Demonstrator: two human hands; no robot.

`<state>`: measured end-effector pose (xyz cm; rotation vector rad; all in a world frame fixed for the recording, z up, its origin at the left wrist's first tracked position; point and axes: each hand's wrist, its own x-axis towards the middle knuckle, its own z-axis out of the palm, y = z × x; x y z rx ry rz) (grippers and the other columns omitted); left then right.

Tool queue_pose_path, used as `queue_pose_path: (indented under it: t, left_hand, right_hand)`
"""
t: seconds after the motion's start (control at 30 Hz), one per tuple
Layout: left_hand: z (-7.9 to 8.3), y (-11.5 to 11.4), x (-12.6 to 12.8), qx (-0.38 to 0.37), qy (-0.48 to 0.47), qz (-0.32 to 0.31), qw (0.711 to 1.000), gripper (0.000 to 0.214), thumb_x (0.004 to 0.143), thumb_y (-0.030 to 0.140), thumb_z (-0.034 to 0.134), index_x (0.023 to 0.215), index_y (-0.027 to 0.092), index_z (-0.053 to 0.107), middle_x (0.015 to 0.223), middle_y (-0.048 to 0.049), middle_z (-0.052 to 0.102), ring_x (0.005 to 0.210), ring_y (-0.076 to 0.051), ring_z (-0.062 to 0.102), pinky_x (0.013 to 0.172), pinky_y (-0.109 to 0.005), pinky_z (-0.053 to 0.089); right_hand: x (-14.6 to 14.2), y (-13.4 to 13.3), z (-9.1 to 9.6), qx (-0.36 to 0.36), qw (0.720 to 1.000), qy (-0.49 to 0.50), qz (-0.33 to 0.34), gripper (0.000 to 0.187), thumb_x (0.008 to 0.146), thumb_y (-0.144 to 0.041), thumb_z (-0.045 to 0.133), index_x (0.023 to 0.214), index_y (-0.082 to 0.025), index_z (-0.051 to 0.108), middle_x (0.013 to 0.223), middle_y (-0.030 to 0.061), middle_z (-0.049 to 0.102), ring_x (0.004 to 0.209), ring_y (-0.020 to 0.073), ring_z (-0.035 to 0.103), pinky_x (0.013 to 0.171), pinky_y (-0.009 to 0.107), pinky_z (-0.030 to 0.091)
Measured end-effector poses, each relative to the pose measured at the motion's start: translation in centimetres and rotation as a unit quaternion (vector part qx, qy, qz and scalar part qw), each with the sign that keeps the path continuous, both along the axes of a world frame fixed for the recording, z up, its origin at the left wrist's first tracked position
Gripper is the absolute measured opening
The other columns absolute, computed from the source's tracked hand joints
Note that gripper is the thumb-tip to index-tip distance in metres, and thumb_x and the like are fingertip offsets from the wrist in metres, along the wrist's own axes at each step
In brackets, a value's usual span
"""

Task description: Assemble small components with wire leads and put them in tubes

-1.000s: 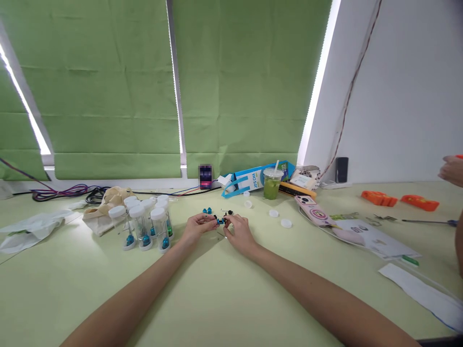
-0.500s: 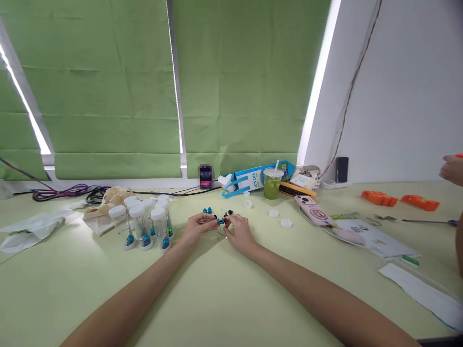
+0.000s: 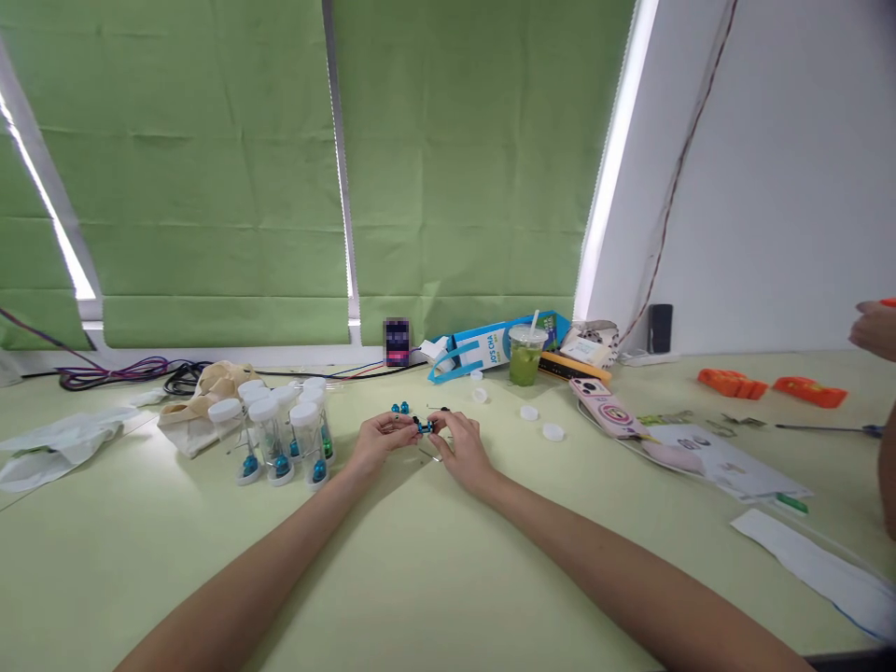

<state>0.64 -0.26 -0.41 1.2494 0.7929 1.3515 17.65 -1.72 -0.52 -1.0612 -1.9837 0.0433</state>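
My left hand [image 3: 379, 439] and my right hand [image 3: 463, 446] meet over the middle of the pale green table [image 3: 392, 569]. Both pinch a small blue and black part [image 3: 424, 427] between their fingertips. Just beyond it lie two small blue pieces [image 3: 400, 408] and a small black piece [image 3: 445, 410]. To the left of my left hand stands a cluster of clear tubes with white caps [image 3: 280, 429], blue parts in their bottoms.
White caps [image 3: 553, 431] lie right of my hands. Behind are a green iced drink [image 3: 526, 355], a blue bag [image 3: 483, 350], a pink phone [image 3: 608, 408], papers [image 3: 728, 462], orange parts [image 3: 770, 387], cables [image 3: 140, 373], a beige cloth [image 3: 203, 397]. Another person's hand [image 3: 874, 329] shows at the right edge.
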Motion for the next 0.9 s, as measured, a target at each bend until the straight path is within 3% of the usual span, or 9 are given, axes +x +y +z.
queue_pose_path:
  t: [0.33, 0.57, 0.77, 0.9]
  left_hand:
    - [0.3, -0.3, 0.1, -0.01, 0.011, 0.006, 1.0, 0.033, 0.052, 0.028, 0.079, 0.077, 0.012, 0.065, 0.072, -0.0083, 0.072, 0.07, -0.023, 0.068, 0.078, -0.038, 0.051]
    - [0.6, -0.2, 0.1, -0.019, 0.045, 0.035, 0.998, 0.028, 0.052, 0.028, 0.078, 0.072, 0.013, 0.065, 0.064, -0.0059, 0.071, 0.065, -0.021, 0.068, 0.069, -0.033, 0.054]
    - [1.6, -0.8, 0.5, -0.035, 0.094, 0.061, 0.993, 0.024, 0.052, 0.025, 0.077, 0.068, 0.013, 0.064, 0.058, -0.0057, 0.069, 0.059, -0.02, 0.066, 0.061, -0.031, 0.054]
    - [2.4, -1.2, 0.9, -0.035, 0.128, 0.082, 0.988, 0.023, 0.049, 0.02, 0.076, 0.067, 0.015, 0.063, 0.054, -0.0035, 0.067, 0.056, -0.02, 0.064, 0.054, -0.029, 0.052]
  right_hand:
    - [0.0, 0.3, -0.2, -0.016, 1.0, -0.001, -0.007, 0.018, 0.084, -0.015, 0.046, 0.099, -0.022, 0.053, 0.089, 0.0034, 0.061, 0.089, 0.0183, 0.052, 0.08, 0.034, 0.031]
    - [-0.1, 0.0, 0.0, 0.002, 1.0, -0.02, -0.006, 0.023, 0.08, -0.019, 0.052, 0.103, -0.024, 0.051, 0.099, 0.0027, 0.06, 0.094, 0.0189, 0.051, 0.078, 0.031, 0.032]
    - [-0.2, -0.7, 0.2, 0.0, 1.0, -0.016, -0.021, 0.023, 0.082, -0.022, 0.051, 0.104, -0.023, 0.05, 0.106, 0.0062, 0.058, 0.1, 0.0222, 0.048, 0.084, 0.037, 0.024]
    - [-0.3, -0.9, 0.3, 0.01, 0.999, -0.045, 0.001, 0.015, 0.085, -0.021, 0.048, 0.098, -0.022, 0.053, 0.099, 0.0044, 0.061, 0.095, 0.0205, 0.049, 0.085, 0.037, 0.022]
